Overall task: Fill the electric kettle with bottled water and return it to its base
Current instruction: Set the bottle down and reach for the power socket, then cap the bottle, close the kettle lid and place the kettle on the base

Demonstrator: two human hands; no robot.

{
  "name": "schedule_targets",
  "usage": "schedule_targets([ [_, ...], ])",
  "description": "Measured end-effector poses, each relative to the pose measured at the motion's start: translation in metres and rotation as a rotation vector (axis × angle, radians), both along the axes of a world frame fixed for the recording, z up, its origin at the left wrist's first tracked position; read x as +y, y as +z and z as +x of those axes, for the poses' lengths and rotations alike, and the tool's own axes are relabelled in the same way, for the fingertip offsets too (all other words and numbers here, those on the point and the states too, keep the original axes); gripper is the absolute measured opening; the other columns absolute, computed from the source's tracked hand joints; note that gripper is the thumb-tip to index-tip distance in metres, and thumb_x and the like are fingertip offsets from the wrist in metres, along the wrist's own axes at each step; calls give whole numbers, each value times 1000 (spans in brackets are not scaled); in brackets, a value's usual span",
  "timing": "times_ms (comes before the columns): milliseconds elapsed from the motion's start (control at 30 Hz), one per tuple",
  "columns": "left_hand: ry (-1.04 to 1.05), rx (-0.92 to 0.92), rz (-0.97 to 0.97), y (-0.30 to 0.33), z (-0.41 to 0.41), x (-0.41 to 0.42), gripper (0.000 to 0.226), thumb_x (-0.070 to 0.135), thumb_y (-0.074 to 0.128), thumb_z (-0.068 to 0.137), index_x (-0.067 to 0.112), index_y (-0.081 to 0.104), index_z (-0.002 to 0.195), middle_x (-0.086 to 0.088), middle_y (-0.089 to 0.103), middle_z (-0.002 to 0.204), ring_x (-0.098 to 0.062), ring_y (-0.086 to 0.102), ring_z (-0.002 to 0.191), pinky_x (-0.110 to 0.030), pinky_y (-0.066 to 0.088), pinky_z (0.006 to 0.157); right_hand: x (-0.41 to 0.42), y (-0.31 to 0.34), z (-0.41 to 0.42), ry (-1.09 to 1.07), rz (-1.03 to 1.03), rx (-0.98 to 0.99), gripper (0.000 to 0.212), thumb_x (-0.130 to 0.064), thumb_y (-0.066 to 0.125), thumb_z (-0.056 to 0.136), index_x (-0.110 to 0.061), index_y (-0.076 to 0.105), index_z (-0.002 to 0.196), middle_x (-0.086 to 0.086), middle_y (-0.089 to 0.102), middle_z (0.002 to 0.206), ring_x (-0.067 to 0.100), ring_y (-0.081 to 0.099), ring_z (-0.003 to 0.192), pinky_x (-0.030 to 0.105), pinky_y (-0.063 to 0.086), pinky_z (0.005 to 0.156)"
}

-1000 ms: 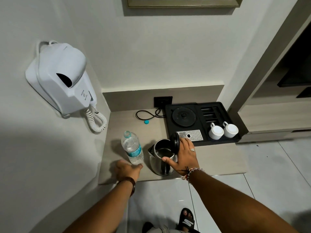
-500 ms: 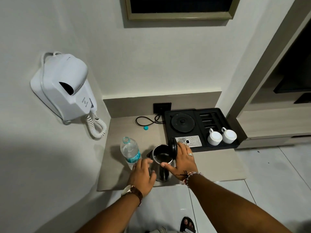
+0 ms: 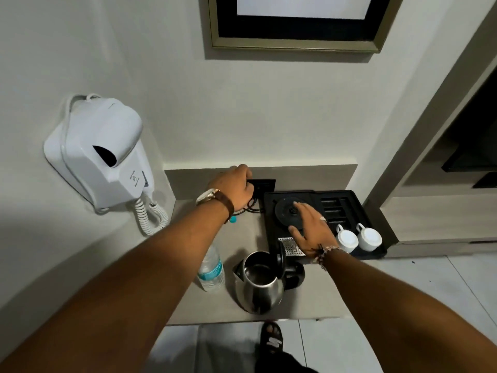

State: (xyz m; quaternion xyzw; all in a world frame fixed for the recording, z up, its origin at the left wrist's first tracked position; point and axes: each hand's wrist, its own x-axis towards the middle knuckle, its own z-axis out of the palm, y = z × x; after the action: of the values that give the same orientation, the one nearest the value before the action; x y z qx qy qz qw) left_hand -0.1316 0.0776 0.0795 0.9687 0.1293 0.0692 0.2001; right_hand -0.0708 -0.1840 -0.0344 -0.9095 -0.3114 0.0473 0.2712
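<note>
The left hand point(image 3: 233, 189) covers the near part of the wall socket point(image 3: 265, 186), so whatever its fingers point(image 3: 248, 187) touch there is hidden. Under the right hand's point(image 3: 312, 230) fingers point(image 3: 300, 210), part of the round kettle base point(image 3: 286, 212) is concealed. The left forearm hides the water bottle's point(image 3: 212, 273) neck and top. The picture frame point(image 3: 295, 36) is cut off by the upper edge. Print on the hair dryer point(image 3: 102, 154) is too small to read.

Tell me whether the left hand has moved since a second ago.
Yes. The left hand left the water bottle and reached back to the wall socket, beyond the kettle.
</note>
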Motion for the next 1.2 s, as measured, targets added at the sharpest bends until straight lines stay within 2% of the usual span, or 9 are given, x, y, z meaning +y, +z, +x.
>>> schedule_targets([
  [133, 29, 272, 14, -21, 45, 14, 37, 26, 51, 99, 16, 53, 135, -10, 63, 126, -31, 61, 109, -41, 51, 91, 40, -13, 47, 55, -119, -115, 75, -47, 58, 96, -13, 32, 157, 14, 37, 161, 33, 33, 148, 48, 26, 124],
  [267, 79, 453, 192, -68, 82, 23, 25, 17, 52, 98, 13, 62, 121, -13, 65, 120, -33, 63, 104, -36, 47, 78, 73, -56, 83, 103, -262, -121, 79, -54, 51, 96, -12, 28, 159, 13, 32, 164, 35, 25, 152, 51, 15, 126],
  [433, 70, 694, 325, -142, 101, 28, 33, 20, 56, 94, 14, 60, 127, -13, 61, 131, -35, 61, 115, -42, 52, 93, 83, -121, 112, 111, -380, -50, 86, -61, 43, 96, -10, 21, 161, 15, 24, 168, 40, 13, 156, 55, 11, 127],
  [567, 114, 848, 232, -193, 104, 27, 54, 19, 55, 96, 6, 42, 147, -18, 47, 147, -40, 53, 128, -45, 45, 103, 80, -155, 114, 98, -405, -69, 88, -64, 39, 97, -5, 22, 160, 18, 23, 168, 44, 12, 155, 59, 16, 125],
  [733, 228, 841, 145, -225, 108, 23, 62, 16, 43, 103, 6, 14, 157, -24, 30, 156, -45, 49, 129, -51, 43, 105, 82, -170, 114, 67, -361, -114, 88, -68, 34, 97, -7, 24, 159, 18, 28, 166, 42, 18, 154, 59, 17, 124],
  [867, 253, 765, 175, -235, 108, 20, 57, 12, 44, 101, 7, 20, 152, -24, 37, 148, -44, 58, 115, -51, 50, 94, 82, -176, 114, 44, -319, -112, 87, -68, 36, 97, -8, 25, 160, 17, 28, 166, 41, 19, 154, 56, 14, 124],
  [967, 241, 753, 154, -241, 108, 21, 55, 17, 42, 103, 7, 19, 153, -22, 41, 146, -42, 58, 116, -50, 49, 93, 82, -179, 115, 40, -314, -107, 87, -68, 34, 97, -9, 24, 160, 16, 26, 167, 40, 18, 155, 54, 10, 125],
  [1033, 265, 739, 114, -242, 110, 23, 49, 18, 40, 105, 7, 26, 151, -21, 49, 142, -41, 59, 116, -47, 48, 90, 82, -180, 115, 37, -317, -102, 87, -69, 34, 97, -10, 23, 161, 16, 25, 168, 40, 17, 155, 53, 7, 125],
  [1200, 217, 726, 139, -242, 110, 25, 63, 19, 47, 99, 8, 20, 155, -20, 49, 140, -40, 59, 116, -49, 50, 91, 83, -180, 115, 30, -326, -103, 87, -68, 34, 97, -10, 24, 160, 16, 27, 167, 40, 19, 154, 54, 10, 124],
])
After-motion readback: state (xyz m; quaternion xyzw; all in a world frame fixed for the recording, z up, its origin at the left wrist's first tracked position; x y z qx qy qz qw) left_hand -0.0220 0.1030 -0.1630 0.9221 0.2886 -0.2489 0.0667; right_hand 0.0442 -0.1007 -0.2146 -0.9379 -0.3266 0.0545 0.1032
